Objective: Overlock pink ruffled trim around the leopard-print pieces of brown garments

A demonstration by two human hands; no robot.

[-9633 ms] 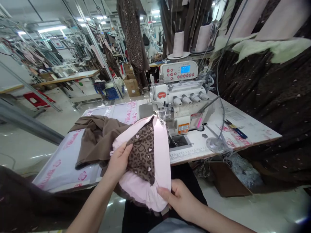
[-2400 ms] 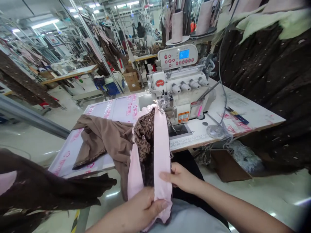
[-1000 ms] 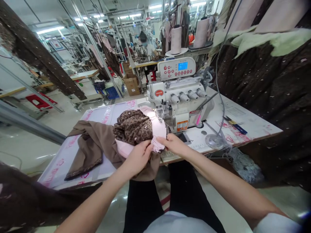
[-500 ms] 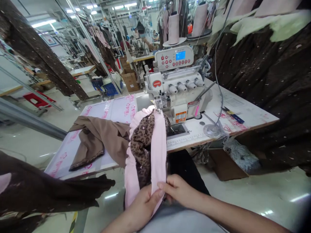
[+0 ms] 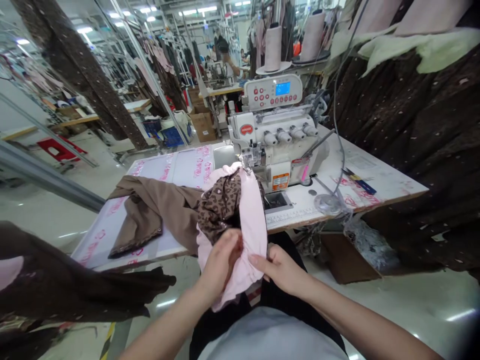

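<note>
A pink fabric band (image 5: 252, 215), joined to leopard-print fabric (image 5: 219, 202), runs from under the presser foot of a white overlock sewing machine (image 5: 272, 135) down toward my lap. My right hand (image 5: 283, 269) pinches the band's right edge between thumb and fingers. At the band's left side, my left hand (image 5: 221, 260) is closed with curled fingers on the pink cloth beside the leopard print; its fingertips are partly hidden. Brown fabric (image 5: 161, 210) from the garment lies over the table to the left.
Thread snips (image 5: 359, 181) lie on the right of the machine table (image 5: 397, 187). Thread cones (image 5: 273, 47) stand behind the machine. Dark brown cloth (image 5: 408, 130) hangs at right, and more dark fabric (image 5: 86, 280) juts in at lower left. A metal pole (image 5: 52, 175) crosses the left side.
My left hand has moved up along the band toward the leopard print, apart from my right hand. My right hand has shifted slightly up and right, still pinching the edge. The band's lower end now bunches.
</note>
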